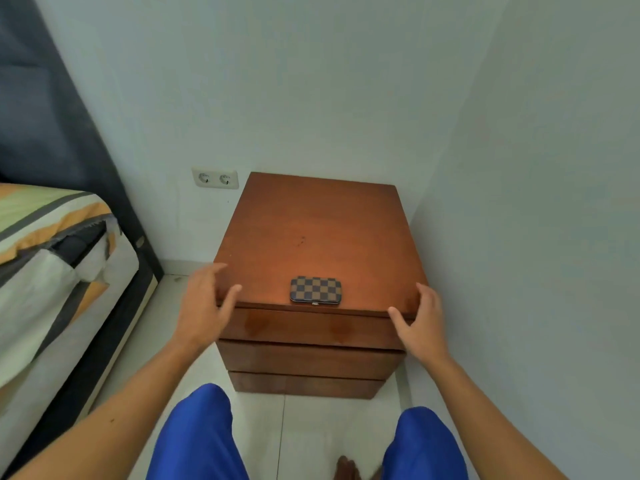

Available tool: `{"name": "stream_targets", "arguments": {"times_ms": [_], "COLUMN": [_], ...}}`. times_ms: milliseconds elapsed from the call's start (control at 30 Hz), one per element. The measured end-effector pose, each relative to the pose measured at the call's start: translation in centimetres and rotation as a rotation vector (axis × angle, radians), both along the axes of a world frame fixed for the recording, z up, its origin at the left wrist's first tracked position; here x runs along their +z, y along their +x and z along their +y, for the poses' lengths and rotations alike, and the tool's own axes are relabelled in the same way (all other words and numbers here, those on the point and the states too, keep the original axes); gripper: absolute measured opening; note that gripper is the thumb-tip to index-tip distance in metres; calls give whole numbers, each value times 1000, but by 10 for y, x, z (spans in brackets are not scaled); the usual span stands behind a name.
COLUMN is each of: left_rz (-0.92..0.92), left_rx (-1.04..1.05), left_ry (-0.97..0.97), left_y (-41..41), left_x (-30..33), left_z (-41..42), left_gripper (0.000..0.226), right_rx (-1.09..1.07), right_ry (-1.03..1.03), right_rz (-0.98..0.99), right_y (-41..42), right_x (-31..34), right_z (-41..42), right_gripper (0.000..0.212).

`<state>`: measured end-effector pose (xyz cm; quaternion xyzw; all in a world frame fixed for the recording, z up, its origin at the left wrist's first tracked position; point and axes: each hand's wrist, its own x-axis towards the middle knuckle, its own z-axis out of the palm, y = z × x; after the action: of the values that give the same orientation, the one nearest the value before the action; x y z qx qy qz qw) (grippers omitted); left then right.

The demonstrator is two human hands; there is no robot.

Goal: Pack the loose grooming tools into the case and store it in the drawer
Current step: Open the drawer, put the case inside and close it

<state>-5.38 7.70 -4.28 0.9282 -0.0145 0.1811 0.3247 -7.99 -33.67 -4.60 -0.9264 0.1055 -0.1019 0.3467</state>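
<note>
Both hands hovering, fingers spread and gripping nothing – left hand (204, 306), right hand (420, 323) – closed checkered case (315, 290) is waiting on the nightstand (311, 233), drawer (311, 327) needing opening next

My nightstand (311, 233) sits tight in the corner, so the right wall (536, 237) crowds my right hand (420, 327). My left hand (202, 306) has open floor (162, 327) between cabinet and bed (52, 271). On top, only the closed checkered case (315, 289) stands near the front edge; behind it the wood is bare. All three drawer fronts (308, 358) are shut.
</note>
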Motion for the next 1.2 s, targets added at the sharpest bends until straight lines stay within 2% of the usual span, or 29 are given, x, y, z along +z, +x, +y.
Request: {"name": "stream_targets", "arguments": {"times_ms": [100,167,267,367,433,600,700,833,1200], "left_rz": [198,304,307,335,364,343,316,310,251], "left_rx": [197,137,25,63,59,81,114,205,303], "left_ry": [-230,-296,-363,-435,-474,-419,-308,-247,-328], "left_y": [-9,-21,-33,-29,-27,-41,-55,-73,-130], "left_x": [-13,-26,-42,-48,-49,-47,-40,-34,-39], "left_z": [13,13,12,21,25,25,19,17,27], "left_gripper": [77,81,73,84,89,55,41,45,40], "right_rx": [-116,-191,-217,-217,-231,-234,-202,-188,-220], "right_ry": [29,78,205,236,239,233,191,142,227], "right_rz": [30,92,153,149,128,153,148,136,49], "right_y": [-9,-9,-4,-12,-18,-29,-41,-67,-136], "right_x": [2,-3,-27,-30,-25,-26,-33,-36,-45], "right_z": [-6,-11,-22,-16,-10,-11,-16,-14,-18], "right_gripper": [88,93,105,81,77,76,68,71,63]}}
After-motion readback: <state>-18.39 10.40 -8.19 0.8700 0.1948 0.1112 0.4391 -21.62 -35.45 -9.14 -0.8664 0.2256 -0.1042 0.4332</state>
